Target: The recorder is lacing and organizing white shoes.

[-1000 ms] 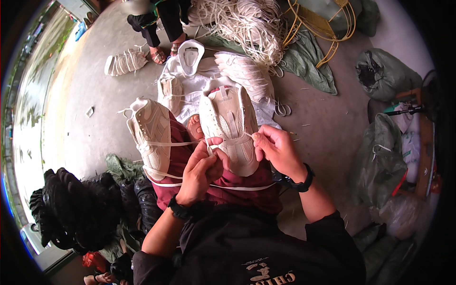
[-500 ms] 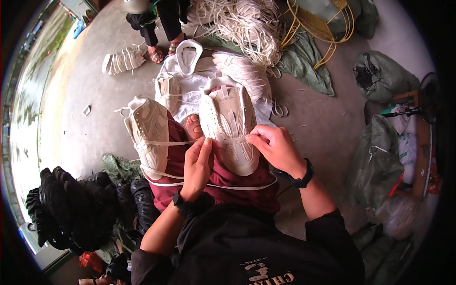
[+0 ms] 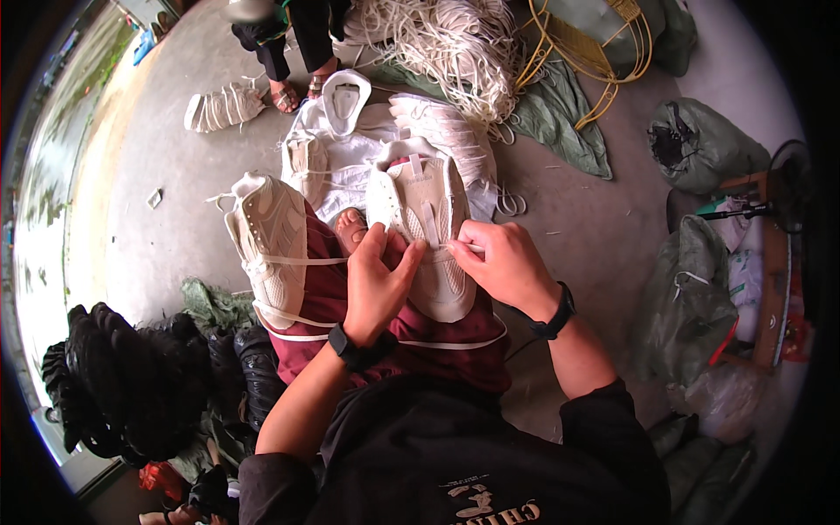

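Note:
A cream sneaker (image 3: 442, 293) rests on my lap, toe toward me, its tongue showing between the eyelet rows. A flat white shoelace (image 3: 475, 248) crosses it near the lowest eyelets. My right hand (image 3: 512, 267) pinches that lace at the shoe's right side. My left hand (image 3: 378, 284) is at the left eyelet edge, thumb over the tongue and fingers curled at the edge, gripping the shoe; its fingertips are partly hidden. A second cream sneaker (image 3: 271, 227) lies on my left thigh, with a lace (image 3: 302, 261) running from it toward my left hand.
More cream shoes lie on a white sheet (image 3: 354, 192) ahead. A lace-wrapped shoe bundle (image 3: 225, 108) sits near another person's sandalled feet (image 3: 284, 96). Behind is a heap of white laces (image 3: 446, 57) by a yellow-framed chair (image 3: 604, 70). Black bundles (image 3: 122, 376) are left, green sacks (image 3: 691, 297) right.
My left hand has moved right and up over the shoe's eyelet edge, its thumb now over the tongue. My right hand stays at the shoe's right side, with the lace end showing between its fingers.

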A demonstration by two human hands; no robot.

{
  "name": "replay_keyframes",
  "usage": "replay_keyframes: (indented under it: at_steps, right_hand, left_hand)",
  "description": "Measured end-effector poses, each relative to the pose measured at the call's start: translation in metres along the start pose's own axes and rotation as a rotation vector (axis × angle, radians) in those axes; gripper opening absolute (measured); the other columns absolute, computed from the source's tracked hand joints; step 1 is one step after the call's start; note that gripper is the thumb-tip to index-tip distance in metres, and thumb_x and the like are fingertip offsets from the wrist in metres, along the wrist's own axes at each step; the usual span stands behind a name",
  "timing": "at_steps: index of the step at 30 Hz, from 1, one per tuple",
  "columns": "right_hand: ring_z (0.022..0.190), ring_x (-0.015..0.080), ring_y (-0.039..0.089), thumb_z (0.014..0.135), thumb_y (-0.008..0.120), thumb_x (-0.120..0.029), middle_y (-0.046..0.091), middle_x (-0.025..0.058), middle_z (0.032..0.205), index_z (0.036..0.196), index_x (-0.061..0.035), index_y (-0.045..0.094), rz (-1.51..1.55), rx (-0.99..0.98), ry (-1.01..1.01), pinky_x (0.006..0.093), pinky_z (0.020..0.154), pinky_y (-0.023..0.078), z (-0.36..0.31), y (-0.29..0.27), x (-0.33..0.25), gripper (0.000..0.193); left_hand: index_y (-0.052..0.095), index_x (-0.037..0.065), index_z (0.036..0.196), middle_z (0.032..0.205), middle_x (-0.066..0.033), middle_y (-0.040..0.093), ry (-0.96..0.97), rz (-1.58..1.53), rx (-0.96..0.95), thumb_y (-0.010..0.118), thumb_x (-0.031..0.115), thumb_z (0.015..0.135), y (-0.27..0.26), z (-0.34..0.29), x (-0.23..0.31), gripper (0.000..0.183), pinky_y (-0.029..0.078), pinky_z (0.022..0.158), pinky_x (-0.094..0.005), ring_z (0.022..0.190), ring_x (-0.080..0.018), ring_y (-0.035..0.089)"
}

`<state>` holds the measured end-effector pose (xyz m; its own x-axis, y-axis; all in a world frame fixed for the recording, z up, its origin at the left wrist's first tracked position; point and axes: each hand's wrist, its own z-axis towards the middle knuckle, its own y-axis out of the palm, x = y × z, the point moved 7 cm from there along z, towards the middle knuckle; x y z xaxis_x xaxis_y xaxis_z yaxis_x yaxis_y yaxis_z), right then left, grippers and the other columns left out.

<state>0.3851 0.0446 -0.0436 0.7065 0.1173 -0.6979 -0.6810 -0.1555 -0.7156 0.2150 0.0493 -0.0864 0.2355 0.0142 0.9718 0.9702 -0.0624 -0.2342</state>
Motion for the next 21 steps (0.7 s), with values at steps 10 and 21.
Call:
replay_keyframes:
  at_steps: [10, 21]
  right_hand:
    - [0.061, 0.0392, 0.060, 0.084, 0.064, -0.019, 0.058, 0.0193, 0.061, 0.071, -0.0034, 0.057, -0.159, -0.011, -0.054, 0.0483, 0.055, 0.046, 0.005, 0.007, -0.020, 0.022]
    - [0.060, 0.0398, 0.061, 0.089, 0.056, -0.018, 0.060, 0.0196, 0.062, 0.083, -0.0031, 0.057, -0.251, -0.080, -0.116, 0.0494, 0.056, 0.047, 0.003, 0.019, -0.041, 0.016]
  left_hand:
    - [0.048, 0.000, 0.072, 0.060, -0.0088, 0.053, -0.027, 0.139, -0.004, 0.073, 0.016, 0.079, -0.008, -0.001, 0.002, 0.031, 0.042, 0.053, -0.0323, 0.055, -0.0149, 0.049]
    - [0.043, 0.002, 0.080, 0.070, -0.0002, 0.046, 0.086, 0.002, -0.111, 0.070, 0.012, 0.083, -0.018, -0.008, 0.000, 0.029, 0.037, 0.055, -0.0261, 0.062, -0.0080, 0.041]
